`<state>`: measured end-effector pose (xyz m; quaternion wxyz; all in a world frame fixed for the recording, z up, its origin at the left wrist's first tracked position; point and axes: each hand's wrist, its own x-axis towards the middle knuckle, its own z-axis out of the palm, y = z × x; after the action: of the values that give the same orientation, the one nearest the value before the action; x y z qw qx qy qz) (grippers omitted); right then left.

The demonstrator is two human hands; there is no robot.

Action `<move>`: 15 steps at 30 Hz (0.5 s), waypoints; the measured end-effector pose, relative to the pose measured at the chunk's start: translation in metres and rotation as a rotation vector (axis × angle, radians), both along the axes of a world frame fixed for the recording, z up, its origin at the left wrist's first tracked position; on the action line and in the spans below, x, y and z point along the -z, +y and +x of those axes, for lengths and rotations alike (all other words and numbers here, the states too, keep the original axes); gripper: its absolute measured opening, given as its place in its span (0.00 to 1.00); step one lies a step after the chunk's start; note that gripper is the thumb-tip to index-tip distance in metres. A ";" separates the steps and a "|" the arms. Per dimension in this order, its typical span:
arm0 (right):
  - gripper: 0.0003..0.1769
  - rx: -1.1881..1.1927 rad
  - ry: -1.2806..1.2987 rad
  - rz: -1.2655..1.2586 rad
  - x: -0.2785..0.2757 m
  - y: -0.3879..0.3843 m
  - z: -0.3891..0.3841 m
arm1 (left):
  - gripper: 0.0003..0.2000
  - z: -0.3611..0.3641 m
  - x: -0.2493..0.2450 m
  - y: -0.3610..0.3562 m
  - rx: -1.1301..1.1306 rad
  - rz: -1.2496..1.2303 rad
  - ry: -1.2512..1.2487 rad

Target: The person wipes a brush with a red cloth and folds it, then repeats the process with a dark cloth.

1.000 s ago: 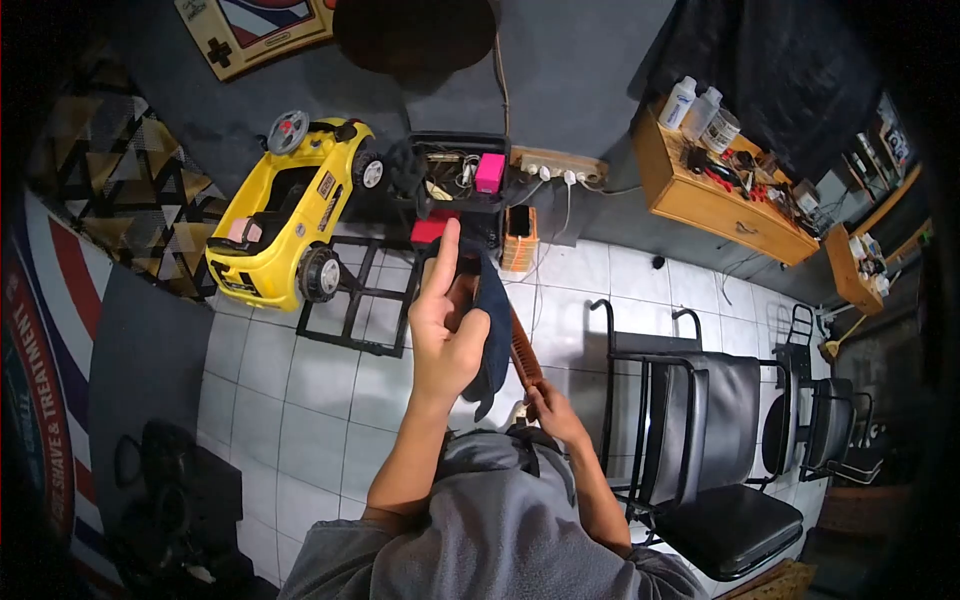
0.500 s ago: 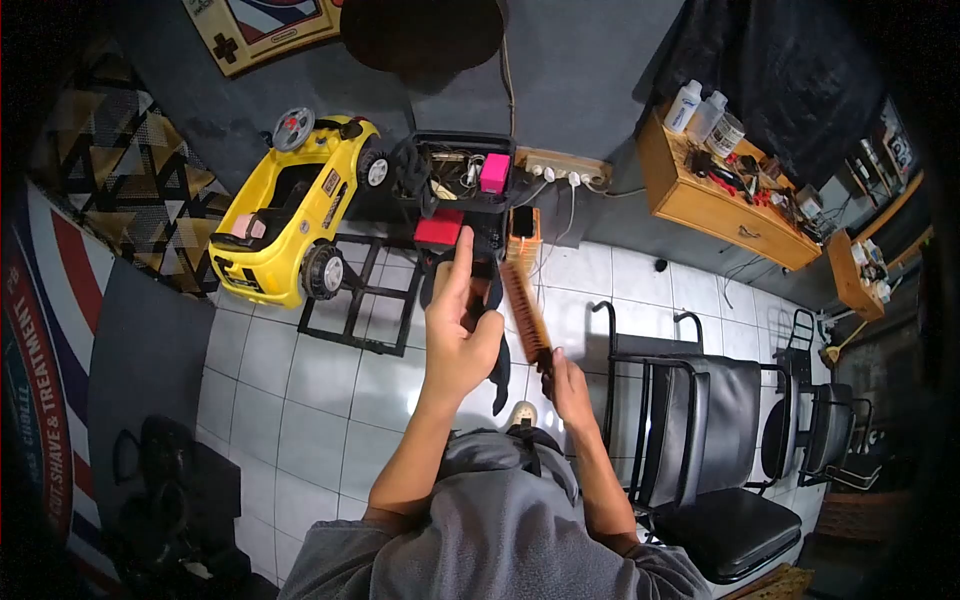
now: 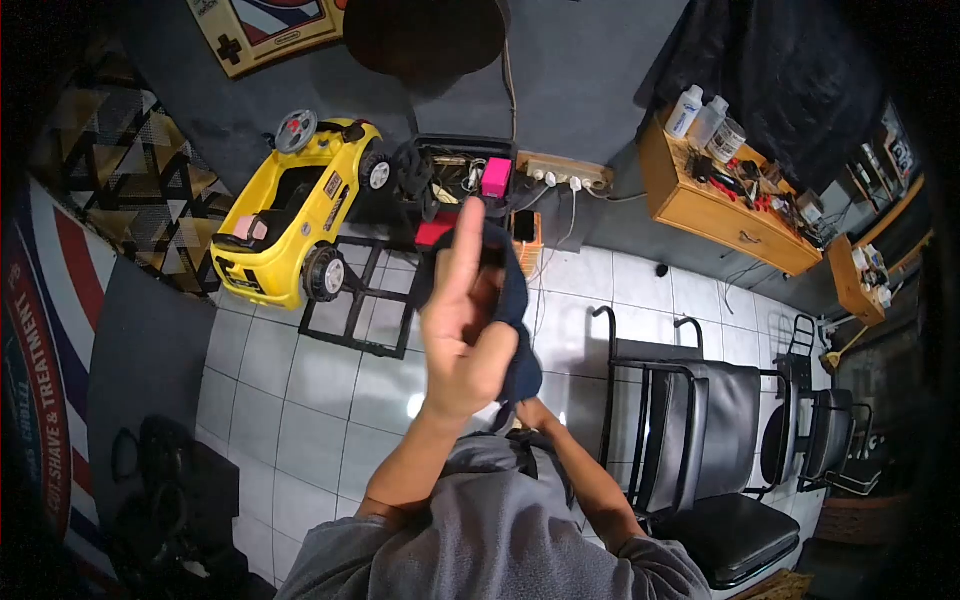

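A dark blue cap [image 3: 516, 300] hangs in front of me, its brim pointing down. My left hand [image 3: 464, 325] is on the cap, with the index finger raised and the other fingers curled at the cap's inner side; the thumb lies near the brim. Just below the brim, my right hand [image 3: 537, 413] is partly covered by the cap, so its fingers hardly show. The brush is out of sight.
Ahead stand a yellow toy car [image 3: 290, 215], a black metal frame [image 3: 355, 320] and a cart with a pink box [image 3: 496, 177]. Black chairs [image 3: 730, 430] are at the right, below a wooden drawer shelf [image 3: 725, 215] holding bottles and tools.
The cap has turned and shows more of itself beside my left hand. My right hand has moved down and left toward the brim, and the brush has gone out of view.
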<state>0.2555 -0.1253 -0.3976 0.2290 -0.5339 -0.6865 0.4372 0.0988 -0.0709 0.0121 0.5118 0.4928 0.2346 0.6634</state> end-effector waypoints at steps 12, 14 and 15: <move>0.51 0.557 -0.308 -0.553 0.032 -0.034 0.064 | 0.39 -0.021 0.006 -0.001 0.076 -0.050 0.050; 0.48 0.813 0.357 -0.626 -0.041 -0.004 0.048 | 0.37 -0.013 0.011 0.001 0.103 -0.116 0.089; 0.39 0.827 0.610 -0.512 -0.095 0.006 0.033 | 0.37 -0.009 0.018 0.003 0.072 -0.097 0.153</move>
<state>0.2889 -0.1192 -0.3030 0.4321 -0.6462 -0.1956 0.5979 0.0898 -0.0683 -0.0059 0.5392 0.5247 0.2872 0.5928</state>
